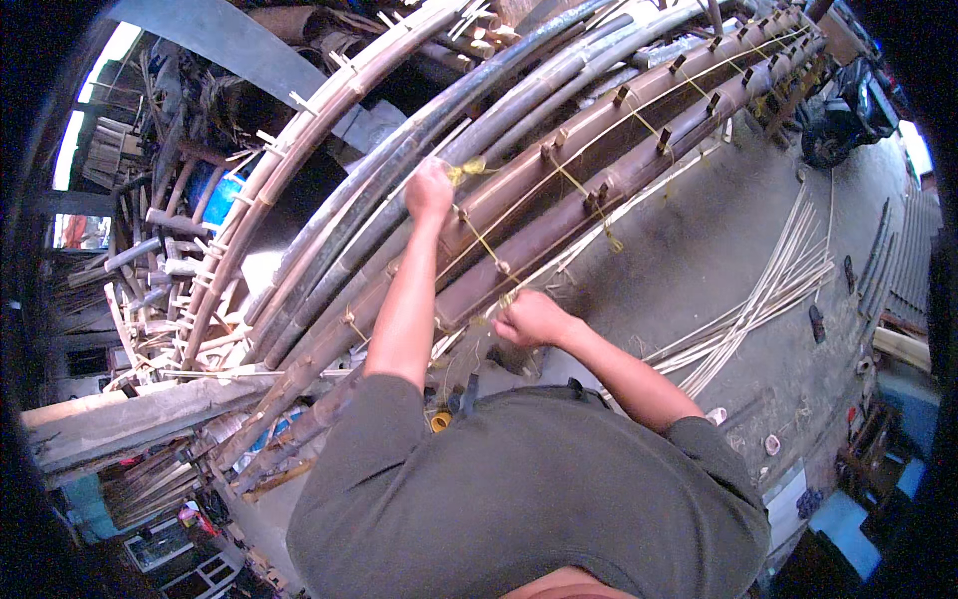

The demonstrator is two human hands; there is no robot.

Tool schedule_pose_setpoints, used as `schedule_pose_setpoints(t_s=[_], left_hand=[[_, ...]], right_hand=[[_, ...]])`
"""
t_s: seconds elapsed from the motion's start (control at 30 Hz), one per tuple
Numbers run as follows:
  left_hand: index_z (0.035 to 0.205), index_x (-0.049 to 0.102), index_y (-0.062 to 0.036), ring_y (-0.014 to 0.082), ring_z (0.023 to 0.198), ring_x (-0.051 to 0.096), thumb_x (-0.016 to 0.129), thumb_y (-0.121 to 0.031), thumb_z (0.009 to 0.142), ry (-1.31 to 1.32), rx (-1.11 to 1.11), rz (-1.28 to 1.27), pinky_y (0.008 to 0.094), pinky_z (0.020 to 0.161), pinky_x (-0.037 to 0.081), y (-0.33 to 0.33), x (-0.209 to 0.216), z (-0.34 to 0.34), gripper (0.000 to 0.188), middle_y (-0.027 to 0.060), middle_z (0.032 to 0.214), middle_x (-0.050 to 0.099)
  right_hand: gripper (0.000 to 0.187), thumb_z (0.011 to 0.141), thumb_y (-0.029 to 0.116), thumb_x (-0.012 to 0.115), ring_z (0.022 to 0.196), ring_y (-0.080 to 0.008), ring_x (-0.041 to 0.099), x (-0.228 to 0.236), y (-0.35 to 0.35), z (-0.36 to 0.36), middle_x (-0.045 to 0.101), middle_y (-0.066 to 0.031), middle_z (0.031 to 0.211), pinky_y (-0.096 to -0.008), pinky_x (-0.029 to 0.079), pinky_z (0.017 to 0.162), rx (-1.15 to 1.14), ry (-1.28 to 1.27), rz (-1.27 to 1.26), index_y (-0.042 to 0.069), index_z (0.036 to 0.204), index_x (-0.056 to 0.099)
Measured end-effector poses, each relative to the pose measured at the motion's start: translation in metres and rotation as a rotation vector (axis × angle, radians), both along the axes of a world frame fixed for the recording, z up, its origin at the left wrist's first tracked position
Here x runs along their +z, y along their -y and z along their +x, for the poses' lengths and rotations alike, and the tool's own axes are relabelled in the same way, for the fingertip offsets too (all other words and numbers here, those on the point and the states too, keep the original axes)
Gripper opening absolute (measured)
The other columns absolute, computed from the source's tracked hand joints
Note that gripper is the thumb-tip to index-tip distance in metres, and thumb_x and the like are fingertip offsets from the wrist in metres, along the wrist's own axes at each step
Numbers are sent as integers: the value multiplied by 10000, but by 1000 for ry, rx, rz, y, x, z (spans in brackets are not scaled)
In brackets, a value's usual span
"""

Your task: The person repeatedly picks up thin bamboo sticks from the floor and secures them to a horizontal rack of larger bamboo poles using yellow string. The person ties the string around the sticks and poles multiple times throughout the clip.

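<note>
My left hand (429, 192) is closed in a fist on a yellow cord (469, 168), above the far one of two long bamboo poles. My right hand (534, 319) is closed too, pinching yellow cord just on the near side of the other pole. A stretch of this cord crosses between the far pole (509, 198) and the near pole (544, 235), between my hands. Short dark pegs (663, 140) stand up along both poles. Further up, more yellow cord ties (569, 180) span the gap, with loose ends hanging down.
Several curved grey poles (429, 125) lie beyond, alongside a bamboo pole (289, 150) with pale pegs. Thin bamboo strips (768, 280) are heaped on the floor at right. A wheeled vehicle (828, 140) stands at the far right. Offcuts and a blue object (222, 198) crowd the left.
</note>
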State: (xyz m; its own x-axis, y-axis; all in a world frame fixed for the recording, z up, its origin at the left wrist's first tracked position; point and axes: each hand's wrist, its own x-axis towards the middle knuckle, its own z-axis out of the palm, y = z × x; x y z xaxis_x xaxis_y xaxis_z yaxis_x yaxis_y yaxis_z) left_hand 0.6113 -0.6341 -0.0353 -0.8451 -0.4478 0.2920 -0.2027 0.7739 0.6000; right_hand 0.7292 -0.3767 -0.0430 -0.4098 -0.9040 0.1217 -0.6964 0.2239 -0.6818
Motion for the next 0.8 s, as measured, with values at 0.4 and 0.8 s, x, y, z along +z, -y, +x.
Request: schedule_pose_setpoints(t_s=[0.4,0.8], left_hand=[[1040,612,-34,434,921,613,471,-259,907,590,-240,-95,496,804,487,62,36,194,297,276,991,625],[1074,604,-115,433,874,619,455,-384,925,379,-102,-21,536,779,470,10,14,238,342,207,903,665]], right_hand=[[241,944,282,528,876,-214,629,-1,63,103,660,-77,963,-371,502,786,-317,1623,-396,67,992,626],[479,938,460,440,886,-282,636,67,221,-4,657,-167,929,-454,472,801,-400,-308,153,34,951,659]])
